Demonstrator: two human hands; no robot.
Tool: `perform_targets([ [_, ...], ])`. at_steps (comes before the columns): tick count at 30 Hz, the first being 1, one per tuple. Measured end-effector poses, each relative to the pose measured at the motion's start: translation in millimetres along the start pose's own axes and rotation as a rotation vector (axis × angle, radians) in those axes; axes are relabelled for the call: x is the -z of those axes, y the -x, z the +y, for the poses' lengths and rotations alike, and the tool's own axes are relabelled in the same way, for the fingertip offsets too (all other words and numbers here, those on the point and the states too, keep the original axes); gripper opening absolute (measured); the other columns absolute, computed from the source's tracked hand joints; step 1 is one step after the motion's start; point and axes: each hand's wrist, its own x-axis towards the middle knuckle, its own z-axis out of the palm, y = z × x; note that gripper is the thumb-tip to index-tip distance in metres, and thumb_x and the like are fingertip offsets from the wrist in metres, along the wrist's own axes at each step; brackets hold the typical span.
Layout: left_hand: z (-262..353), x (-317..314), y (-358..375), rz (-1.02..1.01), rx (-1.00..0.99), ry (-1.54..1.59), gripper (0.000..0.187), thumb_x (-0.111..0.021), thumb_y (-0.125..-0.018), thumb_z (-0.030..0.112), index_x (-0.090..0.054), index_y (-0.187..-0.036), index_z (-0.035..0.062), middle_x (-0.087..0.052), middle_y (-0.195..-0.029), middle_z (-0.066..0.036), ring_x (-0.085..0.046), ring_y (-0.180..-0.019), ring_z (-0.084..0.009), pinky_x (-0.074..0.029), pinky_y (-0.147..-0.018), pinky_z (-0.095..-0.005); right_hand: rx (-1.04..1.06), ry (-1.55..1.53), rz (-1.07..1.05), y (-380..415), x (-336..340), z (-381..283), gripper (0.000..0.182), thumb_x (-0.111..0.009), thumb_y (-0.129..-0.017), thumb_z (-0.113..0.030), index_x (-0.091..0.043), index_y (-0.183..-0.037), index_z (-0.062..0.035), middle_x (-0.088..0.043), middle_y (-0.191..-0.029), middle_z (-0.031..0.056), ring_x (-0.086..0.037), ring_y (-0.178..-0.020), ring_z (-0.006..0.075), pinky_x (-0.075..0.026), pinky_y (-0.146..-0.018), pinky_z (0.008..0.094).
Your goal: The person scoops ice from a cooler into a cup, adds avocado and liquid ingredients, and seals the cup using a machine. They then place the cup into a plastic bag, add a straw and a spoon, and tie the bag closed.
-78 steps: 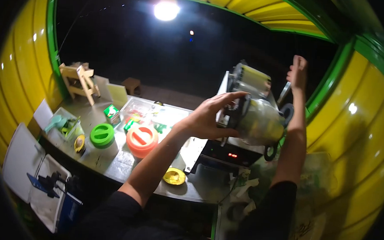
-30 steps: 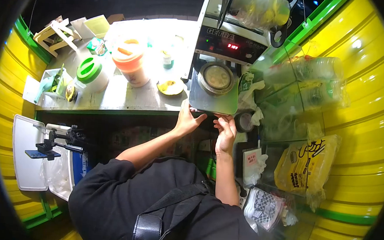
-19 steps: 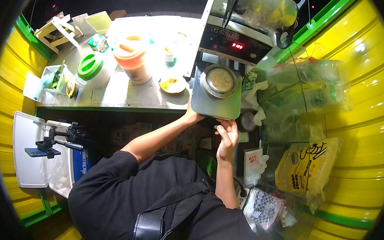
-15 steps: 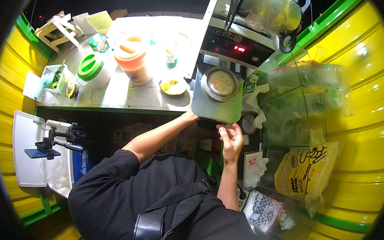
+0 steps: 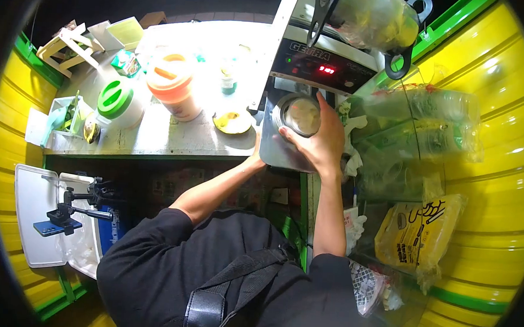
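Note:
My right hand [image 5: 324,140] wraps around the right side of a clear cup [image 5: 303,115] with pale contents, thumb on its near side and fingers at its far side. The cup sits in the round metal holder ring [image 5: 280,115] of a cup sealing machine [image 5: 338,67] marked GETRA, with red digits lit. Under the ring lies the machine's metal tray [image 5: 283,156]. At the tray's left edge is my left hand [image 5: 257,146]; its fingers are mostly hidden behind the tray.
Left on the counter [image 5: 150,141] stand an orange-lidded jug [image 5: 174,91], a green-lidded jug [image 5: 120,101] and a cut yellow fruit half [image 5: 233,122]. Packs of plastic cups [image 5: 419,106] lie on the right. A phone [image 5: 57,227] hangs on a mount over an open cooler box [image 5: 37,211].
My right hand has risen from below the tray's front edge and closed around the cup in the ring. My left hand stays by the tray's left side.

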Motion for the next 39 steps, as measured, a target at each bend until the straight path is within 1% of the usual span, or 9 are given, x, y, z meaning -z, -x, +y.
perform_targets([
  [6, 23, -9, 3, 0.058, 0.322, 0.549, 0.046, -0.063, -0.106, 0.013, -0.050, -0.148, 0.0013, -0.065, -0.135, -0.014, -0.069, -0.116, -0.0206, -0.060, -0.097, -0.0353, -0.103, -0.029, -0.040, -14, -9, -5, 0.100, -0.098, -0.066, -0.041, -0.054, -0.149, -0.0073, -0.069, -0.125, 0.0180, -0.067, -0.115, 0.0382, -0.054, -0.099, 0.0485],
  [13, 69, 6, 15, -0.010, 0.215, -0.345, 0.052, -0.072, -0.098, 0.009, -0.054, -0.147, 0.0017, -0.066, -0.137, -0.013, -0.065, -0.126, -0.0233, -0.054, -0.107, -0.0396, 0.014, -0.011, 0.060, -32, 19, -23, 0.086, -0.098, -0.062, -0.030, -0.062, -0.138, -0.0134, -0.072, -0.118, 0.0124, -0.069, -0.108, 0.0337, -0.056, -0.094, 0.0454],
  [15, 91, 10, 35, 0.091, 0.199, -0.253, 0.065, -0.083, -0.088, 0.007, -0.055, -0.146, 0.0001, -0.067, -0.137, -0.015, -0.065, -0.127, -0.0244, -0.052, -0.112, -0.0399, 0.076, -0.053, 0.104, -40, 37, -41, 0.082, -0.099, -0.061, -0.025, -0.064, -0.135, -0.0130, -0.073, -0.116, 0.0111, -0.069, -0.107, 0.0331, -0.056, -0.095, 0.0448],
  [19, 115, 33, 64, 0.289, 0.238, -0.213, 0.064, -0.084, -0.086, 0.005, -0.056, -0.144, -0.0012, -0.069, -0.131, -0.015, -0.068, -0.123, -0.0252, -0.053, -0.109, -0.0403, 0.151, -0.154, 0.074, -51, 61, -78, 0.085, -0.099, -0.060, -0.023, -0.064, -0.136, -0.0103, -0.073, -0.120, 0.0128, -0.070, -0.110, 0.0334, -0.056, -0.097, 0.0443],
  [26, 231, 44, 27, -0.150, -0.117, -0.490, 0.121, -0.101, -0.069, 0.029, -0.031, -0.163, 0.0005, -0.047, -0.158, -0.019, -0.048, -0.145, -0.0290, -0.041, -0.120, -0.0449, 0.275, -0.340, -0.234, -43, 23, -118, 0.087, -0.097, -0.061, -0.028, -0.062, -0.139, -0.0097, -0.072, -0.119, 0.0176, -0.072, -0.108, 0.0338, -0.057, -0.095, 0.0448],
  [30, 224, 82, 38, -0.145, 0.128, -0.239, 0.091, -0.100, -0.069, 0.024, -0.055, -0.144, -0.0002, -0.067, -0.132, -0.013, -0.064, -0.124, -0.0233, -0.051, -0.108, -0.0391, 0.323, -0.340, -0.381, -26, -29, -130, 0.088, -0.096, -0.062, -0.033, -0.062, -0.141, -0.0125, -0.071, -0.116, 0.0166, -0.070, -0.108, 0.0351, -0.056, -0.095, 0.0452],
  [34, 203, 119, 57, -0.064, 0.059, -0.322, 0.085, -0.100, -0.069, 0.021, -0.059, -0.141, 0.0013, -0.070, -0.128, -0.011, -0.067, -0.119, -0.0212, -0.054, -0.104, -0.0378, 0.240, -0.462, -0.592, -18, -58, -133, 0.097, -0.101, -0.064, -0.031, -0.059, -0.147, -0.0073, -0.067, -0.134, 0.0189, -0.066, -0.125, 0.0347, -0.051, -0.107, 0.0451],
  [38, 189, 131, 58, 0.159, 0.128, -0.601, 0.092, -0.102, -0.069, 0.027, -0.057, -0.144, -0.0002, -0.069, -0.136, -0.012, -0.064, -0.125, -0.0224, -0.053, -0.109, -0.0392, 0.327, -0.426, -0.408, -8, -55, -121, 0.096, -0.098, -0.071, -0.032, -0.054, -0.152, -0.0083, -0.063, -0.143, 0.0200, -0.061, -0.132, 0.0366, -0.051, -0.109, 0.0476],
  [39, 179, 139, 56, 0.202, 0.112, -0.605, 0.094, -0.103, -0.068, 0.027, -0.056, -0.145, 0.0003, -0.068, -0.136, -0.012, -0.064, -0.126, -0.0229, -0.052, -0.110, -0.0390, 0.264, -0.456, -0.384, -6, -49, -121, 0.081, -0.095, -0.076, -0.023, -0.060, -0.147, -0.0068, -0.068, -0.136, 0.0188, -0.066, -0.126, 0.0340, -0.052, -0.107, 0.0442],
])
